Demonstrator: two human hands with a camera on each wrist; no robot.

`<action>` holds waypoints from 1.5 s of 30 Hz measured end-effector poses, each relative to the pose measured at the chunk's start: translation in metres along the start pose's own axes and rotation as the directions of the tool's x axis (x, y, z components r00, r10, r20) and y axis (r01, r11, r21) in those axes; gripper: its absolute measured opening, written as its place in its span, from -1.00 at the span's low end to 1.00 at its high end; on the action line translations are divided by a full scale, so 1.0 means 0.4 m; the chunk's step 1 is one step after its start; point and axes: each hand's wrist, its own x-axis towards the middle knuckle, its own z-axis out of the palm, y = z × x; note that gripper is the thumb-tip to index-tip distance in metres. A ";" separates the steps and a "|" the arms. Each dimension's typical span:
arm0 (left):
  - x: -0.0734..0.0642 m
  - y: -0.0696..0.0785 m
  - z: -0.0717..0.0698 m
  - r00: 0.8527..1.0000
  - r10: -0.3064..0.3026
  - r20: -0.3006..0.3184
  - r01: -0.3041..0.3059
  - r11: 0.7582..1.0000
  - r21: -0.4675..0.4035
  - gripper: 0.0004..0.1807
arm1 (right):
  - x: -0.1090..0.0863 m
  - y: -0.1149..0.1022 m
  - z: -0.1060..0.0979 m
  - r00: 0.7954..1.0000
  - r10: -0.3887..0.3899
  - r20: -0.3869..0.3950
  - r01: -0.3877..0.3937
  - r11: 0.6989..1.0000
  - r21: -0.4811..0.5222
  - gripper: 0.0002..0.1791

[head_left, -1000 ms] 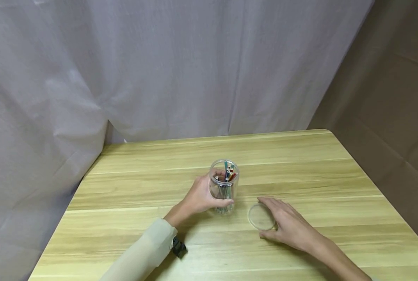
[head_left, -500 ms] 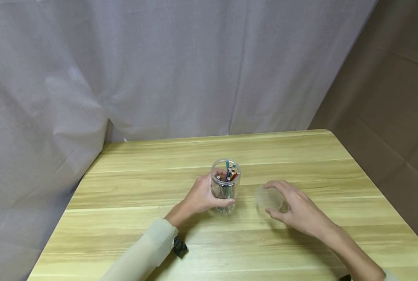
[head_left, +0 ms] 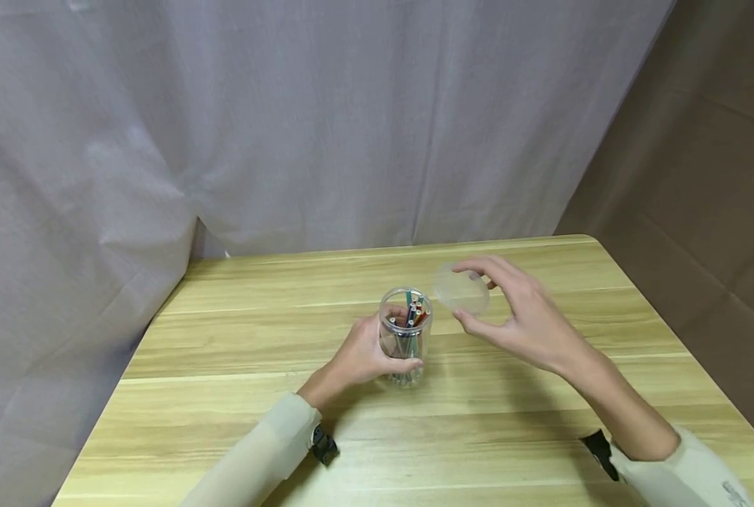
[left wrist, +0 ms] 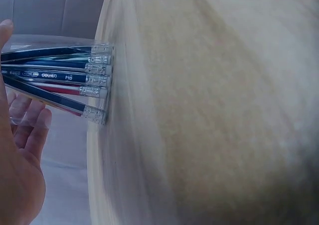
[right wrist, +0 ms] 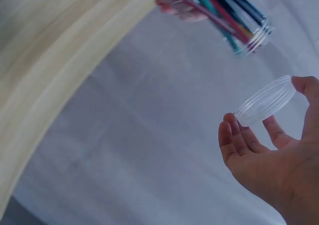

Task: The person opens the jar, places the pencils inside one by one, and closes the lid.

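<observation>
at centre frame, a person's left hand [head_left: 367,352] wraps its fingers round a clear jar [head_left: 405,336] of coloured pencils [head_left: 413,315], seemingly to hold it upright and steady on the wooden counter [head_left: 541,422]. just right of and slightly above the open mouth, the right hand [head_left: 521,317] pinches the clear round lid [head_left: 460,289] by its rim between thumb and fingertips, held in the air. a grey curtain [head_left: 288,120] hangs behind.

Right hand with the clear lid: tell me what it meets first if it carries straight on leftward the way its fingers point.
Probably the open mouth of the pencil jar, just left of the lid in the right hand; depth is uncertain.
</observation>
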 end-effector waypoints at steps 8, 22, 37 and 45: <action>0.001 -0.012 -0.001 1.000 0.029 0.001 -0.029 1.000 0.004 -0.10 | 0.053 -0.038 0.062 0.993 -0.095 0.074 0.088 0.992 0.096 -0.40; 0.003 -0.007 0.001 0.999 0.034 0.039 -0.032 0.998 -0.046 -0.10 | 0.062 -0.043 0.123 0.981 -0.107 0.162 0.093 0.992 0.089 -0.36; 0.006 -0.011 0.007 0.998 0.044 0.037 -0.042 0.998 -0.052 -0.09 | 0.056 -0.037 0.134 0.980 -0.100 0.171 0.090 0.994 0.067 -0.39; 0.008 -0.007 0.007 0.998 0.039 0.039 -0.036 0.998 -0.059 -0.07 | 0.045 -0.029 0.131 0.987 -0.057 0.153 0.040 0.993 0.112 -0.36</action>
